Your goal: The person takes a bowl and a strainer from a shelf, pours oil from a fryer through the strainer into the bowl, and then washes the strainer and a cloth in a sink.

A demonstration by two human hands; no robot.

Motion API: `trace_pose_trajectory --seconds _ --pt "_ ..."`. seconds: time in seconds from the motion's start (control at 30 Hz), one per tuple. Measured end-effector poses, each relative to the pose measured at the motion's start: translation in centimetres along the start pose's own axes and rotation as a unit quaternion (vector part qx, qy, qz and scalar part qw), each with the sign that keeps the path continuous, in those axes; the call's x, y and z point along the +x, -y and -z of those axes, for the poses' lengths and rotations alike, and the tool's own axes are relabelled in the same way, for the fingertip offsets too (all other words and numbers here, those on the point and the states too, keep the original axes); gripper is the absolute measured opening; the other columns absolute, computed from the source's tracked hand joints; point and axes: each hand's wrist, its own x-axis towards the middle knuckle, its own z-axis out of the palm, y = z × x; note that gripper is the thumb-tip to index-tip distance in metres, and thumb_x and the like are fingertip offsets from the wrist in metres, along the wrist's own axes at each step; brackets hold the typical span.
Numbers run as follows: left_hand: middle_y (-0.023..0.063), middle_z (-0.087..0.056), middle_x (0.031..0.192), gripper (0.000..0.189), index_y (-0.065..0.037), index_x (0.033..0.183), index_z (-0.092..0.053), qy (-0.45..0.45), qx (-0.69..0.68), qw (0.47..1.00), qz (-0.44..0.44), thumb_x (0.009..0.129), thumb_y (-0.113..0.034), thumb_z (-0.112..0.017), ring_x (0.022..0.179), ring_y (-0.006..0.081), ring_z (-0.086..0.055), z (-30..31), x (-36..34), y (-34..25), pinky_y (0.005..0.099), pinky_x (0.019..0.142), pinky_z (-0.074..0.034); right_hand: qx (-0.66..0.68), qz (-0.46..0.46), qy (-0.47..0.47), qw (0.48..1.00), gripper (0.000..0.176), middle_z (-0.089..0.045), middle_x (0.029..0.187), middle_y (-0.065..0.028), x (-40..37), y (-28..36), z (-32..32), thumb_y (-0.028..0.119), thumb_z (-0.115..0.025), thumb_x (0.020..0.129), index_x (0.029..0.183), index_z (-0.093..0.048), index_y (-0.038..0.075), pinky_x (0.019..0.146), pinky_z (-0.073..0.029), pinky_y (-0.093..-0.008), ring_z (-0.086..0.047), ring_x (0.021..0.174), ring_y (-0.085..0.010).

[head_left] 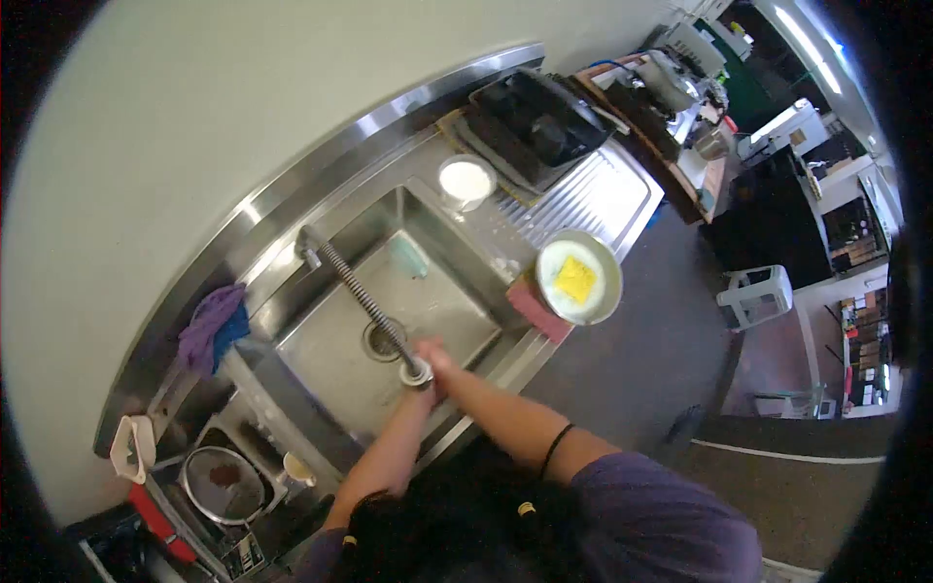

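Observation:
Both hands are together over the steel sink, near its front edge, right at the outlet of the flexible spring faucet. My left hand is mostly hidden beneath the faucet's white head. Just beside it, my right hand reaches over the basin, its fingers small and blurred. Whether either hand grips anything does not show. The round drain lies close to the hands on the sink floor. A pale green item rests in the far corner of the basin.
A bowl of whitish liquid with a yellow sponge stands on the right ledge by a pink cloth. Behind are a white container and black trays. Purple cloth and a round pan are left.

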Motion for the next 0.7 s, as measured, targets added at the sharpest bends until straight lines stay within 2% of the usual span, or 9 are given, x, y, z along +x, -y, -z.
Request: trace_pose_trajectory --seconds 0.07,0.17,0.23,0.3,0.43,0.5,0.57,0.63,0.7 --pt "0.0101 -0.06 0.091 0.03 -0.002 0.097 -0.055 -0.001 0.089 0.996 -0.022 0.088 -0.031 -0.053 0.081 0.0201 -0.058 0.8 0.1 1.5 0.0327 0.07 -0.048 0.072 -0.004 -0.034 0.997 0.049 -0.058 0.088 -0.0096 1.9 -1.7 2.2 0.053 -0.043 0.086 0.098 -0.054 0.007 0.069 -0.048 -0.0382 -0.056 0.076 -0.0241" --pt "0.0107 -0.061 0.091 0.031 -0.001 0.097 -0.055 -0.004 0.101 0.994 -0.041 0.087 -0.031 -0.054 0.082 0.02 -0.058 3.0 0.7 2.5 0.032 0.07 -0.047 0.119 0.071 -0.056 0.989 0.054 -0.057 0.09 -0.0119 -7.3 -1.3 -5.4 0.058 -0.044 0.084 0.101 -0.052 0.007 0.069 -0.048 -0.0408 -0.056 0.076 -0.0266" --pt "0.0101 -0.062 0.089 0.031 0.0 0.097 -0.056 -0.026 -0.018 0.997 -0.068 0.086 -0.029 -0.056 0.081 0.0195 -0.058 3.0 0.4 0.7 0.0315 0.07 -0.047 0.131 -0.046 -0.053 0.989 0.067 -0.056 0.096 -0.0147 -11.9 -0.6 -9.1 0.067 -0.048 0.078 0.11 -0.049 0.008 0.071 -0.048 -0.0445 -0.056 0.079 -0.0289" --pt "0.0084 -0.062 0.085 0.028 0.0 0.096 -0.057 -0.099 0.012 0.989 -0.105 0.085 -0.026 -0.057 0.078 0.0183 -0.058 3.9 2.3 0.8 0.0314 0.069 -0.047 0.115 0.001 -0.024 0.993 0.063 -0.057 0.099 -0.0174 -11.6 -3.0 -9.9 0.062 -0.043 0.082 0.11 -0.05 0.006 0.079 -0.047 -0.047 -0.057 0.086 -0.0316" --pt "0.0059 -0.063 0.084 0.023 -0.006 0.1 -0.058 0.032 -0.176 0.982 0.067 0.081 -0.019 -0.059 0.076 0.0162 -0.059 4.4 2.3 1.7 0.0301 0.07 -0.048 0.069 0.062 -0.012 0.996 0.041 -0.061 0.088 -0.0129 -9.7 -3.1 -7.0 0.043 -0.046 0.088 0.1 -0.056 0.005 0.074 -0.049 -0.042 -0.06 0.08 -0.0268" --pt "0.0043 -0.063 0.09 0.022 -0.011 0.101 -0.06 0.083 -0.26 0.961 0.041 0.082 -0.023 -0.06 0.08 0.0172 -0.06 3.4 0.5 0.7 0.0312 0.071 -0.049 0.068 0.136 -0.014 0.988 0.036 -0.062 0.083 -0.0108 -8.5 -2.7 -5.8 0.039 -0.052 0.086 0.093 -0.059 0.005 0.07 -0.05 -0.0401 -0.06 0.074 -0.0249" --pt "0.0042 -0.062 0.092 0.025 -0.01 0.104 -0.06 0.106 -0.169 0.979 0.027 0.084 -0.025 -0.06 0.084 0.0169 -0.06 2.0 -2.4 -0.6 0.0313 0.072 -0.049 0.062 0.208 -0.017 0.976 0.031 -0.063 0.077 -0.0086 -7.6 -1.8 -4.2 0.036 -0.057 0.083 0.085 -0.062 0.005 0.065 -0.05 -0.0381 -0.06 0.069 -0.0231" --pt "0.0052 -0.061 0.101 0.029 -0.008 0.108 -0.059 0.061 -0.077 0.993 0.062 0.083 -0.023 -0.062 0.092 0.0166 -0.059 0.3 -6.1 -3.5 0.0317 0.078 -0.048 0.033 0.161 -0.023 0.986 0.013 -0.064 0.075 -0.0072 -6.2 -0.2 -2.2 0.017 -0.061 0.08 0.081 -0.064 0.005 0.061 -0.051 -0.0331 -0.06 0.063 -0.0208" --pt "0.0057 -0.06 0.105 0.033 -0.009 0.11 -0.058 0.164 -0.091 0.978 0.096 0.081 -0.022 -0.065 0.094 0.0162 -0.058 2.0 -6.0 -5.1 0.0307 0.079 -0.047 0.04 0.203 -0.075 0.976 0.009 -0.064 0.076 -0.0071 -6.0 -0.9 -2.7 0.013 -0.062 0.078 0.081 -0.064 0.005 0.061 -0.05 -0.0328 -0.061 0.064 -0.0195"
